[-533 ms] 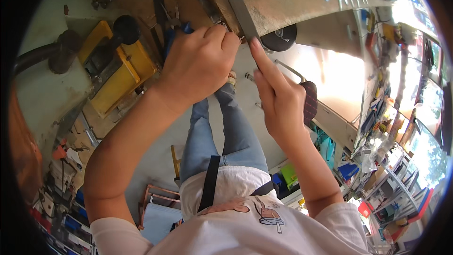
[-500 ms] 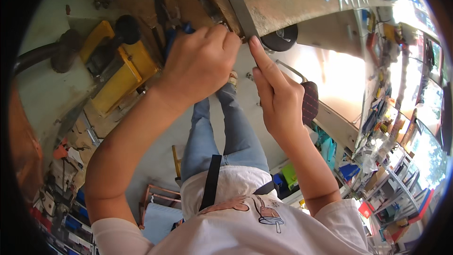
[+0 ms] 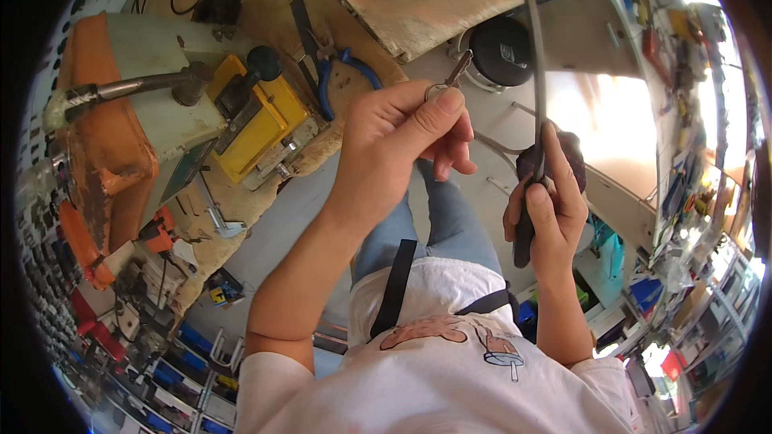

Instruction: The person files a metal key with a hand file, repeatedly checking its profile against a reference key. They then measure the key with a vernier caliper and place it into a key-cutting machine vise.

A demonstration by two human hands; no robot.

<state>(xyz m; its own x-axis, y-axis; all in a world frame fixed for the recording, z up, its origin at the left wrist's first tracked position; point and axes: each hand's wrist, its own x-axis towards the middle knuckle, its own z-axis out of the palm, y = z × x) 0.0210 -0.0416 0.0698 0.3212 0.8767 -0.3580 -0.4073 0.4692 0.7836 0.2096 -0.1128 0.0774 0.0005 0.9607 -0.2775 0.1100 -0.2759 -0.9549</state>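
Observation:
My left hand (image 3: pixel 398 133) pinches a small metal key (image 3: pixel 459 69) with a ring (image 3: pixel 434 92) at its head. The key's blade points up and away, and the lower fingers of that hand are loosely curled. In my right hand (image 3: pixel 555 213), a long flat file (image 3: pixel 537 56) stands nearly upright, gripped at its dark handle (image 3: pixel 523 243). The file's blade is apart from the key, to its right. Beyond my left hand, pliers with blue handles (image 3: pixel 324 90) lie on the wooden bench (image 3: pixel 354 76).
At the left stands a green-grey machine with a yellow block (image 3: pixel 253 124) and a black knob (image 3: pixel 264 63). A wooden board (image 3: pixel 434 8) spans the top. A round black stool seat (image 3: pixel 500 52) is beneath its edge. Crowded shelves (image 3: pixel 683 305) line the right.
My hands were close together at the board's edge. Now they are apart; the key has come into sight, and the file has swung upright to the right. The view has shifted left.

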